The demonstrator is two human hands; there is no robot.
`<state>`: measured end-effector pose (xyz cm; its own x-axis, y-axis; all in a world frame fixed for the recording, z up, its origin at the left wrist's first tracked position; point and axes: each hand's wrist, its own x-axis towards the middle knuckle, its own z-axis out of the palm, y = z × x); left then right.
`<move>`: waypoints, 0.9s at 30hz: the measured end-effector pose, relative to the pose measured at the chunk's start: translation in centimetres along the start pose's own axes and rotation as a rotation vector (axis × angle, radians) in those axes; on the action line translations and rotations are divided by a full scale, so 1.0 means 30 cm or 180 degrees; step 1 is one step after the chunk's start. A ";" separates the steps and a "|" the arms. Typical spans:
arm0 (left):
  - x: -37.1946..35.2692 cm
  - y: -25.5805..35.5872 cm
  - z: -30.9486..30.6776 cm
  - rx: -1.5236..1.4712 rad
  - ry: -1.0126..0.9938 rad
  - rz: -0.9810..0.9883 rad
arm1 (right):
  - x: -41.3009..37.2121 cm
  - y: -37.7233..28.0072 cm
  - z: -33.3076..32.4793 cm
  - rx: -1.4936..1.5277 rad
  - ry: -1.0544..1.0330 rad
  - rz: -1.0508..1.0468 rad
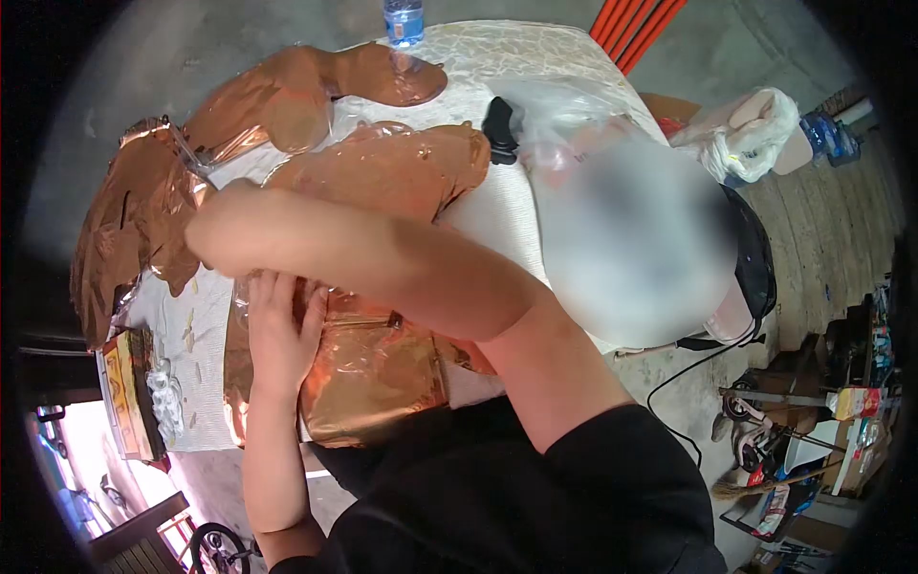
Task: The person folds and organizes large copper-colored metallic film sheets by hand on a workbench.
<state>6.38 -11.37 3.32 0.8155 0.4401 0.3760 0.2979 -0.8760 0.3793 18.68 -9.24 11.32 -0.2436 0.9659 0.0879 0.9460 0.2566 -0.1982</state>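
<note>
Copper-coloured foil balloons, flat and creased, cover much of the white-clothed table. My left hand lies on the nearest foil balloon, fingers stretched out and thumb apart. My right arm crosses over that forearm's far side to the left. At its end, my right hand is smeared by motion above the foil, and its fingers cannot be made out. Beyond it lies another foil balloon. More foil pieces sit at the far left and along the back edge.
A water bottle stands at the back edge. A black object lies near clear plastic bags. A whitish area on the right is blurred out. At the left front is a box. A black cable hangs down at right.
</note>
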 end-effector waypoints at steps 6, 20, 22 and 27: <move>-0.033 -0.027 0.008 -0.0215 -0.0147 -0.0249 | -0.001 -0.016 0.056 0.0438 0.0130 -0.0788; -0.020 0.011 -0.010 0.0412 -0.0274 0.0287 | -0.137 0.243 0.164 -0.0945 0.0667 -0.0265; -0.016 0.013 0.000 0.0239 -0.0321 0.0285 | -0.141 0.268 0.099 -0.1311 0.1228 -0.0970; -0.025 0.012 0.002 0.0407 -0.0438 0.0298 | -0.091 0.257 -0.009 -0.0846 0.0292 -0.0544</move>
<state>5.90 -12.03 3.11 0.9000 0.3321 0.2823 0.2710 -0.9336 0.2343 26.68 -9.92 9.82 -0.3947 0.8994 0.1879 0.9188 0.3849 0.0875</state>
